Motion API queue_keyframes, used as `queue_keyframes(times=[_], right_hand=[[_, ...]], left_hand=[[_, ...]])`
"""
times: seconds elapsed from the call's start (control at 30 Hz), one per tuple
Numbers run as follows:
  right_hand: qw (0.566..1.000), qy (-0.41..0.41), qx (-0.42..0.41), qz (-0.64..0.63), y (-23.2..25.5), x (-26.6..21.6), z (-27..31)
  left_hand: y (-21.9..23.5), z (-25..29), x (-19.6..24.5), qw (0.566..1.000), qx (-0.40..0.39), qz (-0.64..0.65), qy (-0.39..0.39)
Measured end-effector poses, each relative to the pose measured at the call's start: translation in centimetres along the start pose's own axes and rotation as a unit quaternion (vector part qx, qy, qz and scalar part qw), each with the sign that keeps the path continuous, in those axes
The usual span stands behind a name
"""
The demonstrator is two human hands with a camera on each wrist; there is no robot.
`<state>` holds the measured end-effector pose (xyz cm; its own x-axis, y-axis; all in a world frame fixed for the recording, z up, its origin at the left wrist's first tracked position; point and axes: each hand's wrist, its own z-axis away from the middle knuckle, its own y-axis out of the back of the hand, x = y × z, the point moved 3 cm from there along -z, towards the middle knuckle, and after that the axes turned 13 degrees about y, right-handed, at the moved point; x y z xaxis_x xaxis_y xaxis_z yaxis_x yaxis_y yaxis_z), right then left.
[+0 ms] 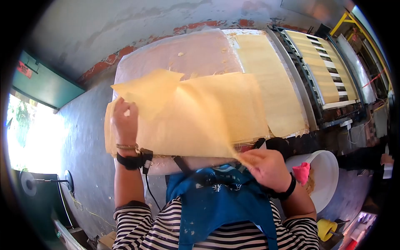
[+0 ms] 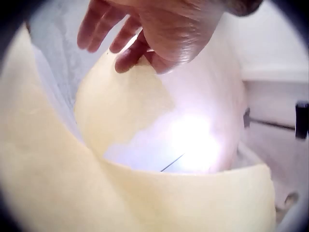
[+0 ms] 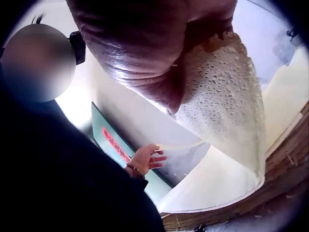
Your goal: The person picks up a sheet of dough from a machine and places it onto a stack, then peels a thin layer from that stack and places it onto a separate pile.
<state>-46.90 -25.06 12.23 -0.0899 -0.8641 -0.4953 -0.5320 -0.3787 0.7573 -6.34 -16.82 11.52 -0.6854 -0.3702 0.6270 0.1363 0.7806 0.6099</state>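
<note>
A thin, pale-yellow, pancake-like sheet [image 1: 156,89] is raised and bent between my two hands above the table. My left hand [image 1: 125,118] pinches its left edge between thumb and forefinger, the other fingers loosely extended in the left wrist view. Close to the apron, my right hand [image 1: 271,168] grips the gathered right corner. In the right wrist view the pitted surface of the sheet [image 3: 219,92] hangs from my right fingers. Under it lie more flat yellow sheets [image 1: 246,108], overlapping at the table's front.
Pinkish plastic sheeting [image 1: 187,54] covers the table's back left. Another yellow sheet [image 1: 271,71] lies at the right, beside a machine bed [image 1: 333,75] bearing similar strips. A white bucket [image 1: 329,179] with a pink cloth [image 1: 301,171] stands by my right arm.
</note>
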Motion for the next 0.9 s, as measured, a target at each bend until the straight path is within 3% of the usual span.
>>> queue_keyframes(times=[0.07, 0.2, 0.37, 0.47, 0.57, 0.67, 0.77, 0.8, 0.9], right_hand=[[0.999, 0.039, -0.027, -0.016, 0.1, -1.0, -0.2], [0.991, 0.103, -0.087, -0.019, -0.6, -2.0, -0.3], [0.982, 0.133, -0.117, -0.063, -0.7, -2.9, 0.1], [0.980, 0.123, -0.119, -0.098, -0.8, -2.6, 0.3], [0.982, 0.107, -0.102, -0.120, -0.4, -2.1, 0.4], [0.982, 0.095, -0.086, -0.139, 0.1, -1.8, 0.4], [0.982, 0.090, -0.066, -0.156, 0.5, -2.1, 0.2], [0.981, 0.087, -0.058, -0.162, 0.6, -2.2, 0.2], [0.982, 0.082, -0.048, -0.164, 1.3, -2.2, -0.2]], left_hand=[[0.0, -2.4, 0.2, 1.000, 0.002, -0.005, -0.027], [-0.5, -4.2, 9.3, 0.980, -0.102, 0.171, -0.026], [-1.7, -5.2, 15.5, 0.881, -0.260, 0.392, 0.043], [-3.0, -4.6, 16.6, 0.832, -0.316, 0.444, 0.104], [-6.7, -4.6, 13.7, 0.838, -0.371, 0.387, 0.099], [-10.9, -3.5, 9.0, 0.836, -0.400, 0.296, 0.233], [-13.6, -3.1, 4.4, 0.812, -0.452, 0.208, 0.306], [-13.4, -3.4, 4.8, 0.825, -0.477, 0.101, 0.286], [-13.0, -5.2, 1.8, 0.868, -0.471, -0.119, 0.105]])
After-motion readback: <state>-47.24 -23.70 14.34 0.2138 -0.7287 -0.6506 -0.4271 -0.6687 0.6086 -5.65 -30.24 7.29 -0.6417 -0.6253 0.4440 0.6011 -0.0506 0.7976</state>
